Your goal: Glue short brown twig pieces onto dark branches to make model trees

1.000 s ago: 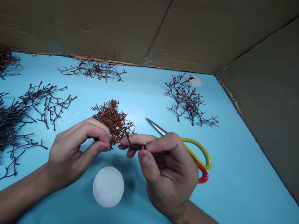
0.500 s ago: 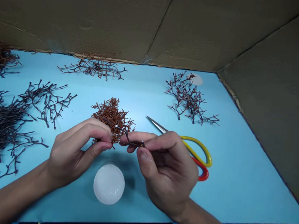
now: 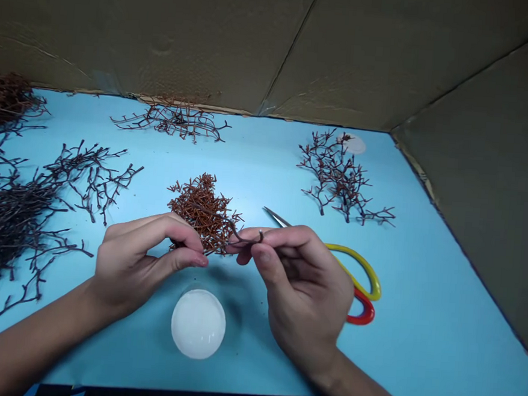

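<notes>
Blue tabletop, right hand clamped on a dark twig, left hand curled beside a rust-brown twig pile, its grip unclear

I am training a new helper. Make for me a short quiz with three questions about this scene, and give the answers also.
1. Fill in the word: the handles of the scissors are yellow and ____.
2. True or false: the round white object lies nearer to the person than the reddish-brown twig pile.
3. What does the right hand pinch? A: a thin dark twig. B: the scissors. C: the round white object.

Key: 1 red; 2 true; 3 A.
</notes>
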`<state>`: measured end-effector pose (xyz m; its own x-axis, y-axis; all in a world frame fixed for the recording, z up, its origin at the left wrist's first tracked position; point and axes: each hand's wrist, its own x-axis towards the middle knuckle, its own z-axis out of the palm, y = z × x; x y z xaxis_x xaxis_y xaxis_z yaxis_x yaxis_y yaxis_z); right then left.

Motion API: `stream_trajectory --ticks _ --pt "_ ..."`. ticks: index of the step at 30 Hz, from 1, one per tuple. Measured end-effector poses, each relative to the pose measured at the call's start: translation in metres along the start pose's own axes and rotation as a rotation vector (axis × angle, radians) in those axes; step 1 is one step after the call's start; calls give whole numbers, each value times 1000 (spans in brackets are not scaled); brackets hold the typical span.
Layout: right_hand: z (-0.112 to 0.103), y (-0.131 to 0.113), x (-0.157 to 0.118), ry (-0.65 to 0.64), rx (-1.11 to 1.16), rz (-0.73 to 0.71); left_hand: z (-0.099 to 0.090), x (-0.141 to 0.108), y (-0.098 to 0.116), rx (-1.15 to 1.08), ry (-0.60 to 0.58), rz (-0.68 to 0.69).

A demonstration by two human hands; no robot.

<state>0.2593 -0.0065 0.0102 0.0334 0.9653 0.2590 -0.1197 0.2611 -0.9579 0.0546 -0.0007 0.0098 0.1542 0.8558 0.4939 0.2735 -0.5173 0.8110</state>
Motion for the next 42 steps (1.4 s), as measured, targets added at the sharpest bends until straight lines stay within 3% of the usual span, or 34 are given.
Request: stream_trajectory --ticks 3,7,13,17,25,34,38,42 --pt "-1 3 5 21 106 133 2 1 1 -143 53 -197" --pt "-2 8 8 -82 294 363 6 3 1 -475 76 -502" --pt "6 9 1 -186 446 612 13 2 -2 -794 77 -696" --pt "8 9 -1 -203 494 642 17 1 -1 -863 62 -722" --pt "11 8 -4 -255 554 640 23 -3 4 -801 117 -753" --pt "13 8 -3 -281 563 618 22 -4 3 -852 104 -711" --pt "12 9 -5 -282 562 597 20 -6 2 -749 110 -684" --pt "9 12 -6 -280 551 575 19 -5 6 -509 191 -563"
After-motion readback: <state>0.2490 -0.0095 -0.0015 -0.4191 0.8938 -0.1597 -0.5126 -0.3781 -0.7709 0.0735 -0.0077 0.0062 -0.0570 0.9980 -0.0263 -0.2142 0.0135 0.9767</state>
